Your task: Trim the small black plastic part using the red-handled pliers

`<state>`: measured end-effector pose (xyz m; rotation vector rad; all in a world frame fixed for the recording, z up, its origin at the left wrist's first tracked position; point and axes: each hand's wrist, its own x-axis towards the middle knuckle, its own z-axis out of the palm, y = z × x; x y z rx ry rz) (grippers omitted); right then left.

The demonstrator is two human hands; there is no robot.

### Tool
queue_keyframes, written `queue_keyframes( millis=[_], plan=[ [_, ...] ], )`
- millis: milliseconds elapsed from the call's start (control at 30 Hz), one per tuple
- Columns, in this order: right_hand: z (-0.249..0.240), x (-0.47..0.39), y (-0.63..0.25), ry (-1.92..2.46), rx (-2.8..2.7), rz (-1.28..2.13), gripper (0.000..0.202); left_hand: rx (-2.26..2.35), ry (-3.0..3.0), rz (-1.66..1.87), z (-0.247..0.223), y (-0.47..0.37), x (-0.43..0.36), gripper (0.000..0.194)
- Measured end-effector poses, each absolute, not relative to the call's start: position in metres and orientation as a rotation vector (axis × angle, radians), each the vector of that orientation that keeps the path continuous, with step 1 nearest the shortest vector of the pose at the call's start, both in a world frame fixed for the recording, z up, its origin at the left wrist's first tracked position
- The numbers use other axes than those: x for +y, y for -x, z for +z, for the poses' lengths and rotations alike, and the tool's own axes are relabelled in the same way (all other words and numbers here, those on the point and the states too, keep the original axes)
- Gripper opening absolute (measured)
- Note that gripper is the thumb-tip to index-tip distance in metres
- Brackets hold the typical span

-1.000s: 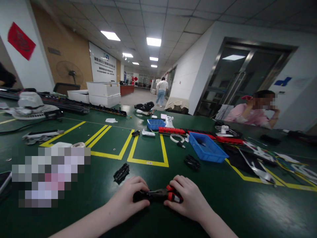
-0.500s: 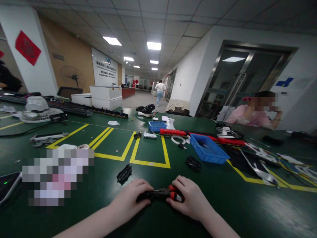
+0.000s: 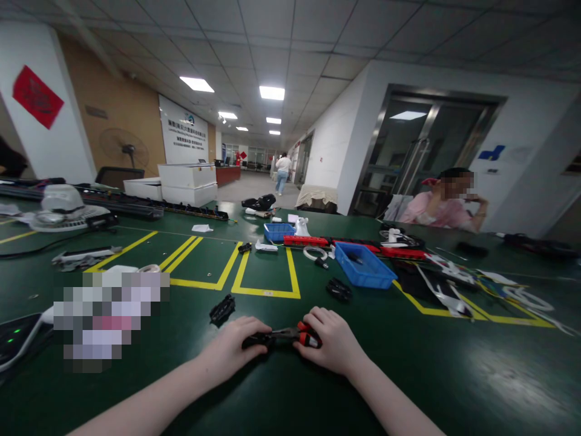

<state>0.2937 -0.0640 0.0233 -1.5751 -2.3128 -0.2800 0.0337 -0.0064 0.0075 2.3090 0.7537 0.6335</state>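
My right hand (image 3: 333,342) is closed around the red-and-black handles of a pair of pliers (image 3: 309,338), whose metal jaws point left. Between the closed fingers of my left hand (image 3: 231,348) sits a small black part (image 3: 259,341), mostly covered by thumb and fingers. The plier jaws meet its right end; whether they grip it is too dark to tell. Just beyond my left hand lies a black ribbed piece (image 3: 222,309) on the green table (image 3: 281,393). A similar black piece (image 3: 339,289) rests past my right hand.
A blue tray (image 3: 365,272) with a dark item stands ahead to the right, near red strips (image 3: 306,241) and a white coiled cable (image 3: 315,254). Farther back is a smaller blue bin (image 3: 278,231). Yellow tape (image 3: 267,293) marks the tabletop. A person in pink (image 3: 426,206) sits across on the right.
The view has swung slightly, shifting most things left in the picture. Both hands keep hold of the pliers and black part, with slightly more of the jaws showing. A distant person walks farther off.
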Motion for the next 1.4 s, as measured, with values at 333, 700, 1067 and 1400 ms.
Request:
queue_keyframes(
  millis=[333, 700, 1067, 1400],
  plan=[
    [0.026, -0.066, -0.291, 1.568, -2.295, -0.326, 0.029, 0.812, -2.310, 0.685, -0.001, -0.036, -0.007, 0.025],
    [0.027, -0.066, -0.289, 1.592, -2.321, -0.330, 0.029, 0.749, -2.327, 0.670, -0.001, -0.034, -0.007, 0.024],
    [0.026, -0.067, -0.288, 1.650, -2.338, -0.279, 0.031, 0.723, -2.283, 0.689, -0.003, -0.035, -0.009, 0.024],
    [0.026, -0.067, -0.287, 1.646, -2.332, -0.270, 0.030, 0.773, -2.272, 0.659, -0.003, -0.036, -0.008, 0.020]
  ],
)
